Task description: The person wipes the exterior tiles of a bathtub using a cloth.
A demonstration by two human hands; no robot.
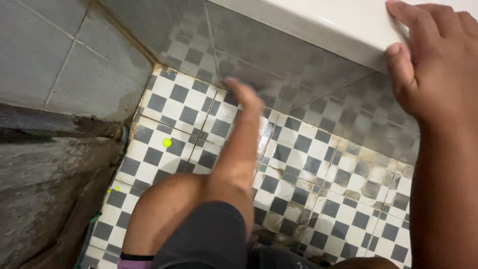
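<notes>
Against the base of the grey tiled wall, the left hand reaches down and forward, blurred by motion, its fingertips at the seam where that wall meets the black-and-white checkered floor. Whether this hand is open or closed around something cannot be told through the blur; a dark smudge sits just past its fingertips against the wall, too unclear to name. Up and to the right of that wall, the right hand lies flat with spread fingers over the edge of a white ledge, thumb hooked under the rim, gripping the ledge itself. The two hands are well apart, the wall face between them.

On the floor, away from the wall and to the left of the left forearm, lies one small round yellow-green ball; it touches neither hand. Two tinier yellow-green specks sit farther from the wall, at the floor's left edge beside a rough grey concrete slab. One bare knee shows below the forearm, with dark shorts beside it. Brown staining marks the floor tiles nearest the wall's right end.
</notes>
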